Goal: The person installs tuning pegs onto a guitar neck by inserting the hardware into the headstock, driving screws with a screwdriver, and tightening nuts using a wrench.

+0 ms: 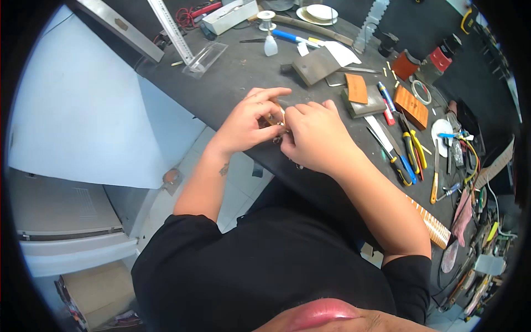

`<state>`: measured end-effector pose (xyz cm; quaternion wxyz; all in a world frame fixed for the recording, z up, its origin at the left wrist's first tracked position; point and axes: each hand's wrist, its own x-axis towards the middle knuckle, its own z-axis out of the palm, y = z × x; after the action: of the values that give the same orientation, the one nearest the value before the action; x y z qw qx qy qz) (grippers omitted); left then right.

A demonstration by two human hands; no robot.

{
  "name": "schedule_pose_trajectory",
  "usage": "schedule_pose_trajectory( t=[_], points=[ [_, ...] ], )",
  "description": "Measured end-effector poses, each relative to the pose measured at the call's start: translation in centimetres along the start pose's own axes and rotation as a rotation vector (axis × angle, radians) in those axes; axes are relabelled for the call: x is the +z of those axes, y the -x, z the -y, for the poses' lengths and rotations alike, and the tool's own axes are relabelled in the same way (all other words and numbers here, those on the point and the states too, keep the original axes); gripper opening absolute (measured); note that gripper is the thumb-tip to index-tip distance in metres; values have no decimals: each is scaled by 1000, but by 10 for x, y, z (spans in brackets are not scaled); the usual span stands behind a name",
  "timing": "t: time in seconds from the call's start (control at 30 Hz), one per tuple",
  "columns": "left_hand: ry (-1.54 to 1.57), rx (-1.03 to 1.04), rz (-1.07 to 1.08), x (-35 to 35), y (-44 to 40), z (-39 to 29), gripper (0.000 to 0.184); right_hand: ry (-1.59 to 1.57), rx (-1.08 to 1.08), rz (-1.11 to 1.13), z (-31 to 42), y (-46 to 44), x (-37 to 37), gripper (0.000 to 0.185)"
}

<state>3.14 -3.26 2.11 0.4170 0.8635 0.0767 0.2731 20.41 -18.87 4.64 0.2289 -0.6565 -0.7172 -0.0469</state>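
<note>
My left hand [246, 123] is curled around a small amber-brown wooden piece with shiny metal knobs, which looks like a guitar headstock [273, 118]. Its thumb and bent fingers close on the piece while one finger stretches out above. Closed fingers of my right hand [313, 133] press against the same piece from the other side and hide much of it. A few metal tuning pegs [299, 166] show below the hands. A light fretted guitar neck [434, 224] emerges beyond my right forearm; the arm hides whether it joins the headstock.
The dark workbench [238, 72] carries metal blocks [316, 66], a wooden block [411, 106], yellow-black pliers [412, 149], a file [392, 155] and a small bottle [270, 46]. A clear ruler stand [204, 60] stands at the back left. Tools and cables crowd the right side.
</note>
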Motion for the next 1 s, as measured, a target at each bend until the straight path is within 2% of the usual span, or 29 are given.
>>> schedule_pose_trajectory(
  t=[0.2, 0.3, 0.5, 0.7, 0.8, 0.9, 1.0],
  points=[
    [-32, 58, 45, 2, 3, 13, 24, 101, -7, 103, -3, 0, 5, 19],
    [-1, 9, 1, 2, 2, 6, 27, 40, -14, -32, 2, -1, -1, 20],
    [-4, 52, 24, 3, 4, 11, 19, 111, -26, 37, -2, -1, 5, 20],
    [-26, 38, -4, 0, 2, 4, 19, -22, -47, -53, 0, -1, 6, 17],
    [-19, 59, 2, 1, 3, 10, 23, 23, -11, 21, -2, -3, 7, 17],
    [-12, 42, 7, 3, 2, 8, 19, 97, 4, 74, -1, -3, 1, 13],
    [-22, 38, 13, 5, 2, 7, 15, -12, -2, 0, 0, 0, 0, 15]
  ],
)
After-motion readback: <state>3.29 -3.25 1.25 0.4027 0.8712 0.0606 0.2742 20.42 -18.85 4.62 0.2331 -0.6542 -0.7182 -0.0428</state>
